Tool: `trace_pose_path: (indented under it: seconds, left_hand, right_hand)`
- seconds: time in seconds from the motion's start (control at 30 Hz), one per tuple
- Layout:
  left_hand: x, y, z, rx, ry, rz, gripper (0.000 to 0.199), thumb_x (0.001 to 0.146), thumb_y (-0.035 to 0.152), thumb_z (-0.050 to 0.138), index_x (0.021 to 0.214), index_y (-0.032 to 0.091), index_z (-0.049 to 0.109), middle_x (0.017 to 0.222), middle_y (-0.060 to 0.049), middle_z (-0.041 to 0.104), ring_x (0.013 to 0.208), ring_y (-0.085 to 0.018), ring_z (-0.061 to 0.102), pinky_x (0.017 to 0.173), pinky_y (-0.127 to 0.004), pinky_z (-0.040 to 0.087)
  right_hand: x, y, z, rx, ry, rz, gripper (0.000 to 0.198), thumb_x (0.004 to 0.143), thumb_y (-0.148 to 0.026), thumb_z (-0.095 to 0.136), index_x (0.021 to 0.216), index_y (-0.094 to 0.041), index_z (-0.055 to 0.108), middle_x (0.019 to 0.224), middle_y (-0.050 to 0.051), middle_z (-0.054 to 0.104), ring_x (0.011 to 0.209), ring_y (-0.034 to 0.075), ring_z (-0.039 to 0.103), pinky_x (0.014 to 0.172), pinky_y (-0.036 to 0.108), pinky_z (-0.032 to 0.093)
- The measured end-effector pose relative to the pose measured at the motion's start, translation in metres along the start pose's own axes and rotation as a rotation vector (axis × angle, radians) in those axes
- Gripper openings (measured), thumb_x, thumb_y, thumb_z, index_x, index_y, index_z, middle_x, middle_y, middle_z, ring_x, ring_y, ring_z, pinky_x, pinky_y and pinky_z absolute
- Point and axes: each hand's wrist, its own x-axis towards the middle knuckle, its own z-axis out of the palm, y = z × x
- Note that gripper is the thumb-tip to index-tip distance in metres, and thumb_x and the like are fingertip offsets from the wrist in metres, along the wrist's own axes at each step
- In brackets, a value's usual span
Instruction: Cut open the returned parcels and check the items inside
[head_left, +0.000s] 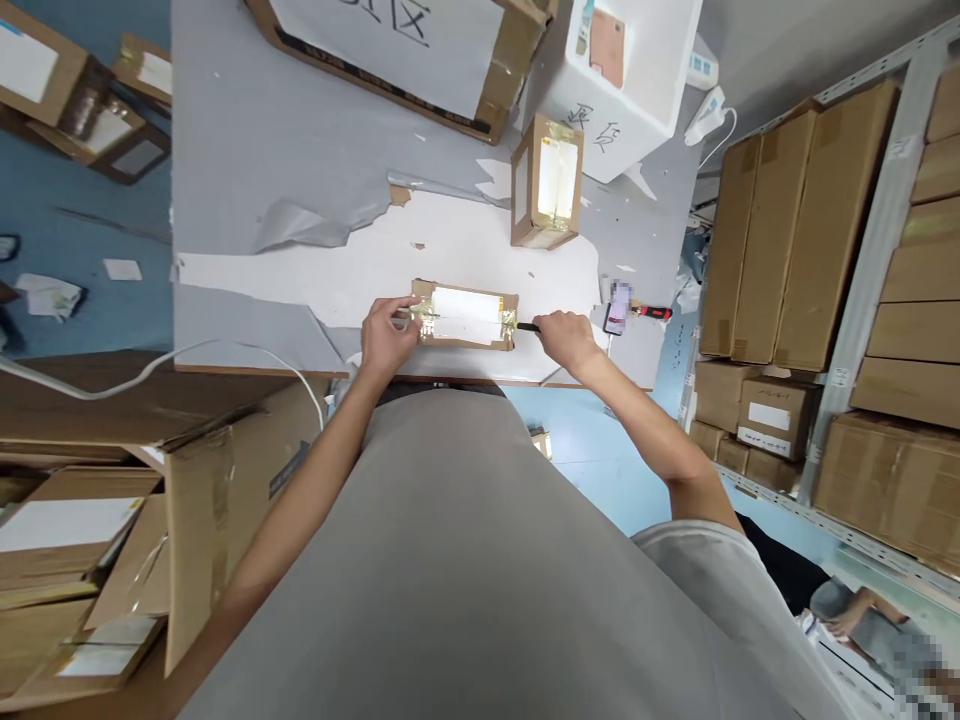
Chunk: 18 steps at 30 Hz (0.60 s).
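A small taped cardboard box with a white label lies flat near the table's front edge. My left hand is closed at its left end, thumb and fingers gripping the taped edge. On the opposite side, my right hand is wrapped round a slim black tool. That tool points left, its tip at the box's taped right end; whether it has a blade is too small to tell. Clear tape glints at both ends of the box.
Behind stands a second taped box, beside a white bin and a large carton. Right of my hand lie a phone and a red-and-black handled tool. Loaded shelves line the right; an open carton sits left.
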Motion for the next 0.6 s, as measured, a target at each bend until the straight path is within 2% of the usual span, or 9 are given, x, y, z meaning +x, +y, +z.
trace_pose_path:
  seconds: [0.13,0.27,0.43,0.6]
  left_hand:
    - [-0.005,0.004,0.004,0.020,0.052,-0.033,0.045,0.089,0.021,0.074,0.133,0.021,0.086,0.136,-0.013,0.078,0.106,-0.027,0.080,0.097,-0.042,0.070]
    - [-0.011,0.009,0.009,0.046,0.092,-0.042,0.045,0.091,0.024,0.073,0.135,0.020,0.084,0.139,-0.014,0.079,0.112,-0.029,0.079,0.099,-0.043,0.070]
    - [-0.017,0.014,0.015,0.150,0.166,-0.037,0.043,0.092,0.023,0.070,0.133,0.020,0.083,0.140,-0.015,0.080,0.114,-0.030,0.076,0.101,-0.044,0.067]
    - [-0.021,0.016,0.020,0.199,0.204,-0.064,0.046,0.094,0.021,0.066,0.137,0.017,0.081,0.144,-0.016,0.079,0.105,-0.027,0.076,0.094,-0.040,0.064]
  right_hand:
    - [0.002,0.010,0.009,0.043,0.003,-0.037,0.046,0.120,-0.009,0.044,0.147,-0.015,0.081,0.142,0.026,0.083,0.135,0.035,0.080,0.104,0.041,0.058]
    - [0.008,0.021,0.016,0.089,0.001,-0.080,0.043,0.122,-0.014,0.046,0.147,-0.016,0.080,0.140,0.025,0.084,0.134,0.035,0.081,0.102,0.040,0.058]
    - [0.021,0.034,0.031,0.126,-0.006,-0.142,0.045,0.117,-0.006,0.046,0.145,-0.016,0.079,0.141,0.023,0.083,0.130,0.032,0.081,0.095,0.037,0.055]
    - [0.043,0.058,0.056,0.206,0.055,-0.230,0.042,0.124,-0.026,0.046,0.149,-0.024,0.079,0.142,0.020,0.084,0.129,0.034,0.080,0.100,0.039,0.055]
